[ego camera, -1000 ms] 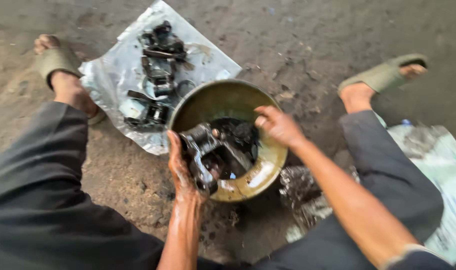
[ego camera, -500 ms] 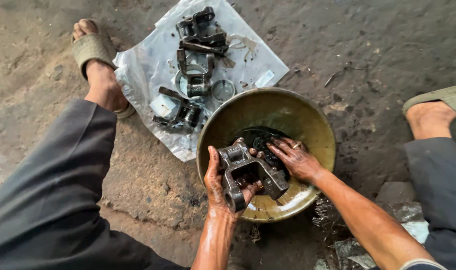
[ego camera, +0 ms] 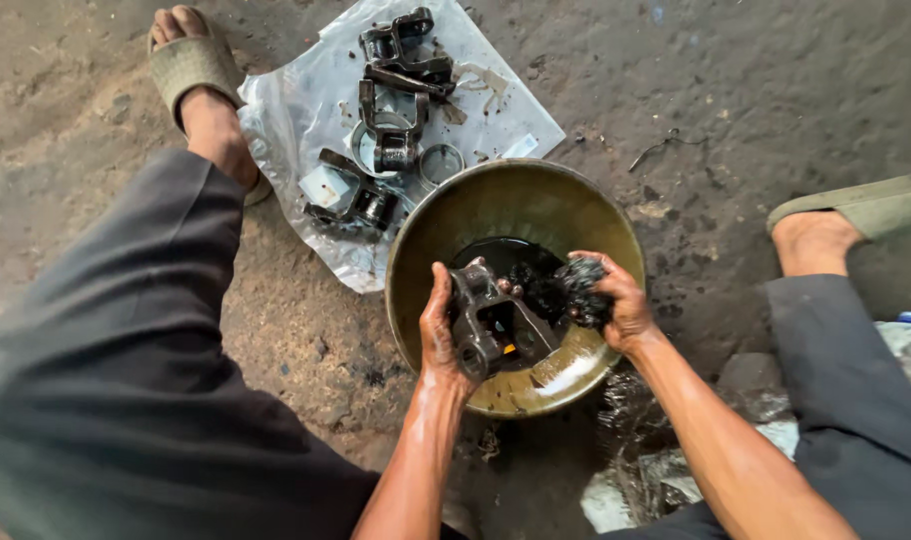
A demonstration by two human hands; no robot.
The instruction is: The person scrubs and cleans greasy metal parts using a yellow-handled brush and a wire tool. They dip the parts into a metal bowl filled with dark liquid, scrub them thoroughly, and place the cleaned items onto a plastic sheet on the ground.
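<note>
The dark metal part (ego camera: 496, 330), a greasy bracket-like casting, sits over the lower half of the brass-coloured basin (ego camera: 446, 225), above the black liquid (ego camera: 506, 255) pooled inside. Its long axis runs from about 11 o'clock down to 5 o'clock. The left hand (ego camera: 441, 330) is wrapped around its 9 o'clock side, fingers curled and closed on the metal, so this hand carries the part. The right hand (ego camera: 611, 295) is at 2 o'clock from the part, just beside it, closed around a black scrubbing wad (ego camera: 581, 285). Whether the wad touches the part I cannot tell. The left hand is the nearer one.

At 11 o'clock from the basin, a clear plastic sheet (ego camera: 516, 120) lies on the concrete floor (ego camera: 756, 90) and carries about 4 similar metal parts (ego camera: 391, 135) and a ring (ego camera: 441, 160). 2 sandalled feet (ego camera: 201, 90) stand at both sides.
</note>
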